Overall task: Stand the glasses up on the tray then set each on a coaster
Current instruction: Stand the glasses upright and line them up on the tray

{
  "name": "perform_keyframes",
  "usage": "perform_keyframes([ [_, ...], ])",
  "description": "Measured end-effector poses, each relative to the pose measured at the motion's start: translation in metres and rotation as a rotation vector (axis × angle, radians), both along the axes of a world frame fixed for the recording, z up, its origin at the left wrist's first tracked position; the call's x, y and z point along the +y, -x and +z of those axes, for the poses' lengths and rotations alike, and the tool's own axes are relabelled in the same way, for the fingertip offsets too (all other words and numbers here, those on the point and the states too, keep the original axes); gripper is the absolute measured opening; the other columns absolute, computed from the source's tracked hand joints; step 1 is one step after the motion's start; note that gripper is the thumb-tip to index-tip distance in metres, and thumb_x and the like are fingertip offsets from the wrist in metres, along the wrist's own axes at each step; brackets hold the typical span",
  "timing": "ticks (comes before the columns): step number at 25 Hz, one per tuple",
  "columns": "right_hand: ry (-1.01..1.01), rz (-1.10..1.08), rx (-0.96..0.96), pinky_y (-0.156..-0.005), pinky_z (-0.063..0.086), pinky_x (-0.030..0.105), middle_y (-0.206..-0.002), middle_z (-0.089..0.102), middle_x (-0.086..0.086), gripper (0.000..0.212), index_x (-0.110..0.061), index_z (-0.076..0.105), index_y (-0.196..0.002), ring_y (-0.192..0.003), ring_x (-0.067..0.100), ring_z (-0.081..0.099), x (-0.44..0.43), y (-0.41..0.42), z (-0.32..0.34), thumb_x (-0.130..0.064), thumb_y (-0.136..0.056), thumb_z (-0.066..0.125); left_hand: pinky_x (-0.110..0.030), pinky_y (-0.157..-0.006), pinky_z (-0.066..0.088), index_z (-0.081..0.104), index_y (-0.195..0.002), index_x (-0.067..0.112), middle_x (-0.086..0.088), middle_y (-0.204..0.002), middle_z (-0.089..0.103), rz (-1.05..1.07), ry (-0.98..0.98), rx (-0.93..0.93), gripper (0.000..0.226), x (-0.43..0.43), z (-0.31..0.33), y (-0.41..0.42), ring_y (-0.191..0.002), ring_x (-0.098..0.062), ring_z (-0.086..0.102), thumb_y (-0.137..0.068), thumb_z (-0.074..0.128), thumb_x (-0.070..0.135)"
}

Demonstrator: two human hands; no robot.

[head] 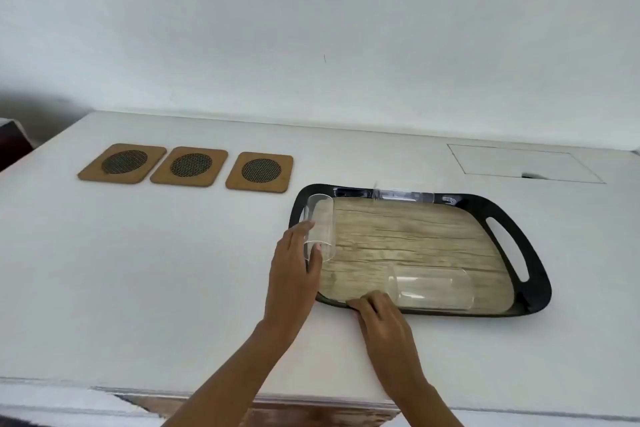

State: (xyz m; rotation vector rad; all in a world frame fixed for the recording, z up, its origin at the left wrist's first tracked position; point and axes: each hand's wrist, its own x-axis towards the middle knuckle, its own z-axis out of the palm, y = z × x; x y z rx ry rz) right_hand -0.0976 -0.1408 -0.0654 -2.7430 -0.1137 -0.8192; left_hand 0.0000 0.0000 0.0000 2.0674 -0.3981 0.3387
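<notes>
Three clear glasses lie on the black wood-look tray (519, 225), so my left hand (294, 274) wraps one clear glass (320, 229) at the tray's left end to tip up next, while my right hand (381, 319) presses flat on the near rim.

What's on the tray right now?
Three clear glasses on the tray: one at the left in the left hand, one lying at the front, one lying along the back rim. The hands hide part of the near edge.

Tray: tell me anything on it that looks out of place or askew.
Two glasses lie on their sides on the tray: one along the far rim, one near the front edge. The left hand grips a third glass, which looks about upright. Nothing looks spilled or broken.
</notes>
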Motion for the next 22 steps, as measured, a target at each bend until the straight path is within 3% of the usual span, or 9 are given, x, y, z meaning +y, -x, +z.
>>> perform_keyframes([
  [4, -0.040, -0.011, -0.001, -0.057, 0.049, 0.025, -0.082, 0.063, 0.006, 0.037, -0.008, 0.070, -0.087, -0.071, 0.022, 0.062, -0.003, -0.001, -0.002, 0.011, -0.059, 0.084, -0.020, -0.094, 0.039, 0.053, -0.126, 0.011, -0.004, -0.128, 0.056, 0.065, -0.040, 0.071, 0.030, -0.032, 0.020, -0.029, -0.118, -0.019, 0.053, -0.097, 0.049, 0.017],
  [9, -0.108, -0.011, 0.033, -0.061, 0.047, 0.022, -0.084, 0.064, 0.005, 0.034, -0.008, 0.070, -0.090, -0.074, 0.020, 0.061, -0.002, -0.001, -0.004, 0.010, -0.064, 0.082, -0.021, -0.095, 0.038, 0.046, -0.133, 0.011, -0.006, -0.136, 0.046, 0.024, -0.121, 0.177, 0.043, -0.049, 0.018, -0.057, -0.122, -0.021, 0.050, -0.091, 0.055, 0.012],
  [14, -0.132, -0.007, 0.058, -0.065, 0.047, 0.022, -0.086, 0.063, 0.004, 0.032, -0.009, 0.069, -0.092, -0.078, 0.019, 0.060, -0.003, -0.001, -0.007, 0.008, -0.069, 0.080, -0.035, -0.103, 0.042, 0.037, -0.139, 0.008, -0.011, -0.138, 0.046, 0.055, -0.237, 0.281, 0.059, -0.052, 0.007, -0.065, -0.125, -0.026, 0.047, -0.087, 0.062, 0.019],
  [19, -0.126, 0.004, 0.055, -0.070, 0.047, 0.023, -0.089, 0.064, 0.004, 0.023, -0.009, 0.068, -0.093, -0.082, 0.020, 0.060, -0.003, -0.002, -0.008, 0.004, -0.076, 0.075, -0.037, -0.087, 0.049, 0.036, -0.135, 0.001, -0.015, -0.129, 0.054, 0.144, -0.475, 0.360, 0.075, -0.059, 0.011, -0.075, -0.118, -0.031, 0.055, -0.082, 0.071, 0.040],
  [22, -0.109, 0.007, 0.037, -0.072, 0.046, 0.021, -0.089, 0.063, 0.003, 0.012, -0.010, 0.068, -0.094, -0.084, 0.018, 0.059, -0.003, -0.001, -0.007, -0.003, -0.084, 0.066, -0.037, -0.078, 0.049, 0.032, -0.136, -0.001, -0.017, -0.128, 0.054, 0.096, -0.607, 0.413, 0.082, -0.064, 0.015, -0.084, -0.113, -0.033, 0.059, -0.078, 0.074, 0.040],
])
